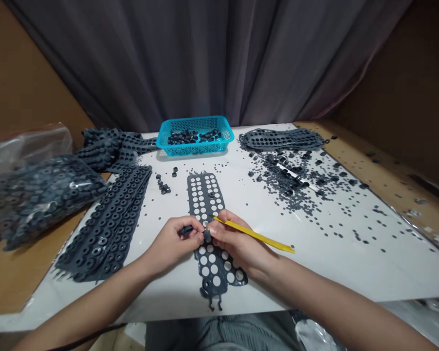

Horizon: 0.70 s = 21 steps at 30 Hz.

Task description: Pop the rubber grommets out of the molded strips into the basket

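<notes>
My left hand (177, 240) is closed, with dark rubber pieces (185, 230) tucked in its curled fingers. Its thumb and forefinger pinch a small dark grey rubber part (207, 235). My right hand (239, 240) meets it there, fingertips on the same part, and also grips a slim yellow tool (259, 237) with a dark pointed tip. Under both hands lies a dark rubber sheet (223, 265) punched with rows of round holes, the white table showing through. One ring (206, 284) sits near its close end. My hands hide the sheet's middle.
Stacked ringed rubber sheets (106, 229) and a clear bag of rubber parts (51, 195) are at left. A blue basket (195, 150) holding dark parts stands behind. At right lie scattered small discs (285, 187), a white stick-like tool (296, 175) and more perforated strips (281, 139).
</notes>
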### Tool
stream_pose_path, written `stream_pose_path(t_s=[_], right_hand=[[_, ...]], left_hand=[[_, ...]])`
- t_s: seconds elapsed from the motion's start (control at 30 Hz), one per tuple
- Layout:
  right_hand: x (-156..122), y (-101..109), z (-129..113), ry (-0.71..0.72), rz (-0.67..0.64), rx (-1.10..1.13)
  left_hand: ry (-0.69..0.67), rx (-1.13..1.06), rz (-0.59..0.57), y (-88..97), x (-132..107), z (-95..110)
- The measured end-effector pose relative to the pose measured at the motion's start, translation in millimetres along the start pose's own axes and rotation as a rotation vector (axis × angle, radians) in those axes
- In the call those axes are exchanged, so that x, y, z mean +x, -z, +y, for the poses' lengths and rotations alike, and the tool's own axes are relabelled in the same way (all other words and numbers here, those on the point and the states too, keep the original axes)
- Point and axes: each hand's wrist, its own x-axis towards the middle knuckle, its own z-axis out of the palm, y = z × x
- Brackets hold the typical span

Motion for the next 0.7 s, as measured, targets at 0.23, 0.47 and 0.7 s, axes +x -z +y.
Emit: stream_pose_path(t_s=[0.23, 0.47, 0.7], right_hand=[[-1.9, -0.5, 2.3, 0.231, -0.046, -0.228], [-0.9, -1.6, 2.9, 0.159, 0.015, -0.149], [-1.2, -3.2, -0.8, 0.104, 0.013, -0.051]], left_hand=[[0.068, -0.139, -0.048, 0.3, -0.1, -7.0], [-0.095, 0.173, 0.091, -2.3, -0.4, -4.7], [-0.413, 0.392, 0.232, -4.0, -2.8, -6.1]])
